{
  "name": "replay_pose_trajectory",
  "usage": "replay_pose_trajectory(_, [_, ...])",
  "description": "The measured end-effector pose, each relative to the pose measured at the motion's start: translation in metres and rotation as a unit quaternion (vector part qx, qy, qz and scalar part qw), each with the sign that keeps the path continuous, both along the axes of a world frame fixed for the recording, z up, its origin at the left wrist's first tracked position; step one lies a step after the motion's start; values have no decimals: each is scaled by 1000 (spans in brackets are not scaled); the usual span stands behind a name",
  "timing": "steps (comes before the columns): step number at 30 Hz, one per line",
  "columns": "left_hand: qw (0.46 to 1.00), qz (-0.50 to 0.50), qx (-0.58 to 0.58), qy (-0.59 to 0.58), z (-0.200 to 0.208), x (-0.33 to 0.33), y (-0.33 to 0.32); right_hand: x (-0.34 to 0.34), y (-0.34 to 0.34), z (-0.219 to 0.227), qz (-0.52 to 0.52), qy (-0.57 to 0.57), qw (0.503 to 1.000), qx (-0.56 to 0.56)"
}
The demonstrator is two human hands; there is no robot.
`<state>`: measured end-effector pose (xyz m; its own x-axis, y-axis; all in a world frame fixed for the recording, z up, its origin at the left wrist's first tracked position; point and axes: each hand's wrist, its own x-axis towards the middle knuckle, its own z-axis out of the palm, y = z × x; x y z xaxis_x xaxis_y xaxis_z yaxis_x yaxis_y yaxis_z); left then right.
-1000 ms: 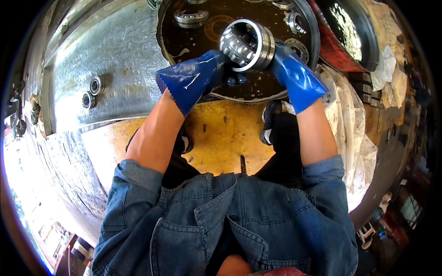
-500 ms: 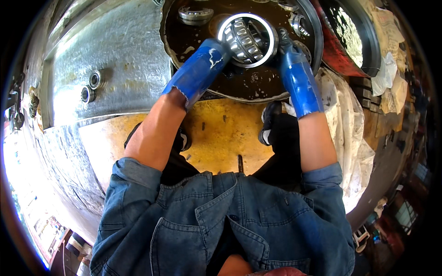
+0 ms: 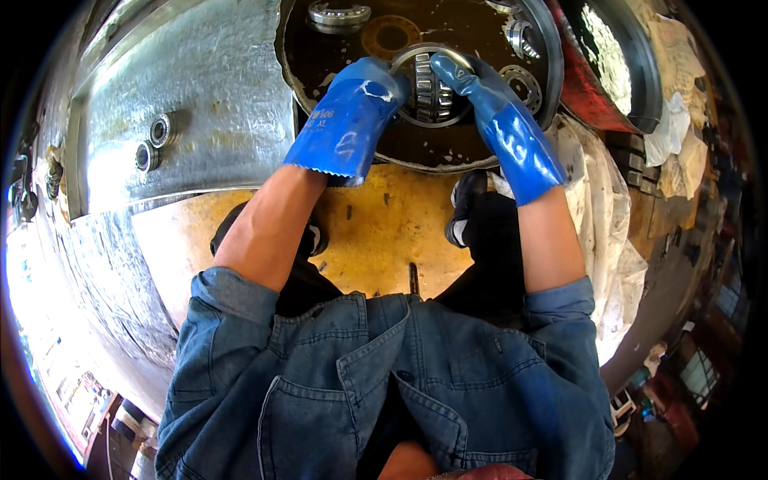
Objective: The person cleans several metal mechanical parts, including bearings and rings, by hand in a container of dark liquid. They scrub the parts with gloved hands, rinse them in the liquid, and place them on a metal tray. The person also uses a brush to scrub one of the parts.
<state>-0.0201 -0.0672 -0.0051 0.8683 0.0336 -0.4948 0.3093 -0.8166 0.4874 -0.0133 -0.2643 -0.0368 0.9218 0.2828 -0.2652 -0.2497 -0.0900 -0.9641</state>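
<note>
Between my two blue-gloved hands is a large steel roller bearing (image 3: 433,90), its ring facing up and its rollers tilted inside. My left hand (image 3: 370,86) grips the ring's left side, most of its fingers hidden behind the glove and ring. On the other side my right hand (image 3: 472,84) holds the ring, thumb laid over its upper right part. The bearing is over a round basin (image 3: 436,166) of dark brown liquid. Other bearing parts sit in the basin: a bearing (image 3: 339,18) at the upper left, another bearing (image 3: 520,38) and a caged ring (image 3: 522,86) at the right.
Two small bearings (image 3: 162,130) (image 3: 147,157) lie on the metal tray (image 3: 216,88) at left. A red drum-like container (image 3: 578,80) stands right of the basin, with a pale stained cloth (image 3: 596,200) below it. My feet are on a yellow floor panel (image 3: 376,224).
The bearing has come slightly lower, and its inner rollers now stand more upright. My right thumb has moved onto the ring; my left glove has turned, showing its back.
</note>
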Motion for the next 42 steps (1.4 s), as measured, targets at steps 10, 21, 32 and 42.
replay_pose_trajectory(10, [987, 27, -156, 26, 17, -22, 17, -5, -2, 10, 14, 12, 988, -153])
replay_pose_trajectory(21, [936, 63, -346, 25, -25, -33, 31, -14, 21, 49, -24, 110, 930, -350])
replay_pose_trajectory(32, [921, 26, -388, -13, -35, -2, 26, 10, -12, -27, -87, -58, 990, -96])
replay_pose_trajectory(42, [906, -2, -422, -30, -46, -2, 6, 11, -18, -39, -91, -163, 982, -14])
